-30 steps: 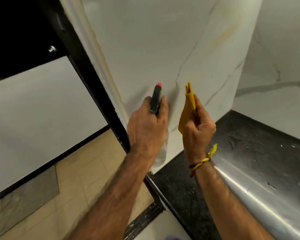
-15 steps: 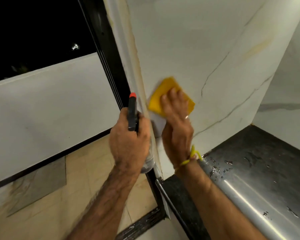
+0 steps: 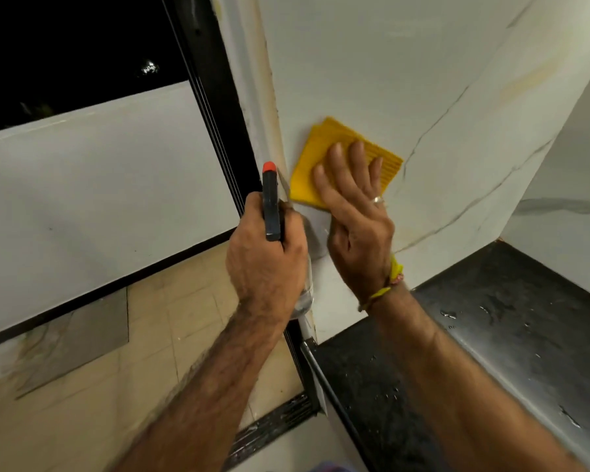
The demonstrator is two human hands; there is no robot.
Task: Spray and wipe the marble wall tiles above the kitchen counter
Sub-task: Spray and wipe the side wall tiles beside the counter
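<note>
The white marble wall tile (image 3: 406,80) with thin grey veins rises above the dark counter (image 3: 491,335). My right hand (image 3: 355,212) presses a folded yellow cloth (image 3: 324,155) flat against the tile near its left edge, fingers straight. My left hand (image 3: 266,267) grips a spray bottle (image 3: 272,202) with a black head and red nozzle tip, held upright just left of the cloth. The bottle's clear body shows only below my fist.
A black window frame (image 3: 218,114) runs along the tile's left edge, with darkness and a pale outer wall beyond. Water drops lie on the counter. A second marble wall (image 3: 566,199) meets the corner at right.
My right hand went from holding the bunched cloth off the wall to pressing it flat on the tile, then slid it slightly up. The view shifted right and closer.
</note>
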